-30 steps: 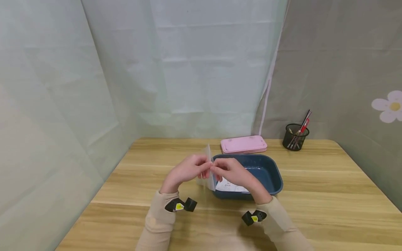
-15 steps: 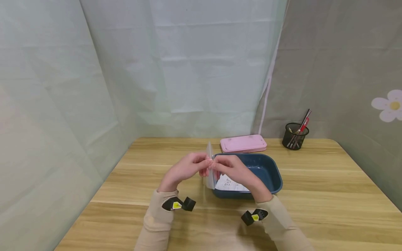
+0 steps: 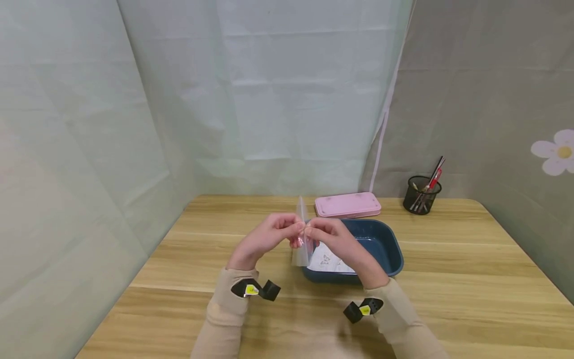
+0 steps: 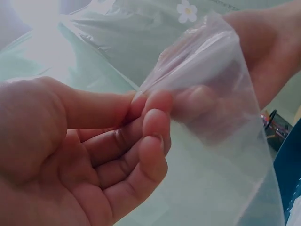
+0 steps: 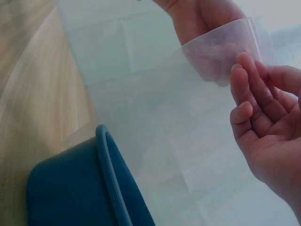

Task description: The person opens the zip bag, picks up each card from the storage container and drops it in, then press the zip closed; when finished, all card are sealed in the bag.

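Between my two hands, a clear plastic bag [image 3: 301, 257] hangs upright in front of the blue tub's left end. My left hand [image 3: 266, 238] pinches the bag's top edge between thumb and forefinger, its other fingers loosely curled, as the left wrist view shows. Facing it, my right hand [image 3: 336, 243] pinches the same edge from the other side. The two sets of fingertips nearly meet there. In the right wrist view the see-through sheet [image 5: 150, 103] spreads below the fingers, and the left hand [image 5: 200, 19] shows beyond it.
The dark blue tub [image 3: 396, 252] stands on the wooden table [image 3: 457, 279], holding a white item with butterfly prints [image 3: 324, 260]. Behind it lies a pink case [image 3: 347, 205]. A black mesh pen holder [image 3: 420, 195] with pens and a red-handled tool stands at the back right.
Both hands and the bag have risen slightly, away from me. The bag has turned a little, and more of the white item shows. Both hands keep their pinch.
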A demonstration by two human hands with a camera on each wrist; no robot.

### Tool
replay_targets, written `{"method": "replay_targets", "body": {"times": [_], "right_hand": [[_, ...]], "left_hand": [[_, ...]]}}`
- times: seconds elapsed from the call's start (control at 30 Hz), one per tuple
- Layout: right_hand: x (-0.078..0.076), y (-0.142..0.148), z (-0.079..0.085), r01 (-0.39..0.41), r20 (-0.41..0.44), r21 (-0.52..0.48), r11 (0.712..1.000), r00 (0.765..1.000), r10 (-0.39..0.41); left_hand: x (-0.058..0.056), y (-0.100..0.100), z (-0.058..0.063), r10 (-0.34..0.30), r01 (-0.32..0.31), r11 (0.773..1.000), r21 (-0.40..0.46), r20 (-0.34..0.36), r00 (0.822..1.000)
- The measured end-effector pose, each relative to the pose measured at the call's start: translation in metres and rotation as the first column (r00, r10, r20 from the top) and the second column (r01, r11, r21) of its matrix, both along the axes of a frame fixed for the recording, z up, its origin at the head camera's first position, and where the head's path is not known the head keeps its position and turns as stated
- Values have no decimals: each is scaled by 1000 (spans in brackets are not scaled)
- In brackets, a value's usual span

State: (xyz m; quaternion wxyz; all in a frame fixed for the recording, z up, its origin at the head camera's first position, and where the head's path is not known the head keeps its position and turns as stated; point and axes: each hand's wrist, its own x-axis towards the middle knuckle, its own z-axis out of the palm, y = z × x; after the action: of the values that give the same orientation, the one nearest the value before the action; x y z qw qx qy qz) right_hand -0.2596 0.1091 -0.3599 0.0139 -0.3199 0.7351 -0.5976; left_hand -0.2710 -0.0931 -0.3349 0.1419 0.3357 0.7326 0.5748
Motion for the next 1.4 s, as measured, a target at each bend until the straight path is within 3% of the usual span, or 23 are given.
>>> {"method": "replay_targets", "body": {"times": [0.37, 0.47, 0.6, 0.77, 0.9, 1.0, 1.1, 1.27, 1.4], "right_hand": [[-3, 2, -5, -30, 69, -103, 994, 997, 37], [-3, 0, -6, 2, 81, -88, 996, 997, 5], [-3, -5, -6, 100, 69, -2, 995, 993, -100], [0, -10, -3, 243, -45, 123, 962, 970, -239], [2, -11, -2, 323, -109, 162, 933, 945, -308], [2, -10, -4, 358, -153, 189, 914, 931, -332], [0, -10, -7, 379, -263, 212, 901, 910, -321], [-3, -9, -10, 387, -497, 217, 896, 834, -241], [-2, -9, -12, 400, -585, 248, 882, 788, -193]], "left_hand": [[-3, 1, -2, -15, 10, 997, 80, 60, 998], [-2, 1, -2, 7, -10, 998, 57, 56, 998], [-1, 2, -1, 96, -95, 995, -35, 8, 995], [1, 4, 0, 252, -269, 945, -185, -109, 961], [3, 6, 2, 306, -349, 902, -256, -192, 932], [3, 6, 2, 310, -367, 884, -289, -223, 924], [2, 5, 1, 293, -360, 878, -317, -238, 926], [-2, 2, -2, 254, -324, 886, -331, -237, 938], [-4, -1, -3, 256, -325, 883, -340, -232, 938]]}}
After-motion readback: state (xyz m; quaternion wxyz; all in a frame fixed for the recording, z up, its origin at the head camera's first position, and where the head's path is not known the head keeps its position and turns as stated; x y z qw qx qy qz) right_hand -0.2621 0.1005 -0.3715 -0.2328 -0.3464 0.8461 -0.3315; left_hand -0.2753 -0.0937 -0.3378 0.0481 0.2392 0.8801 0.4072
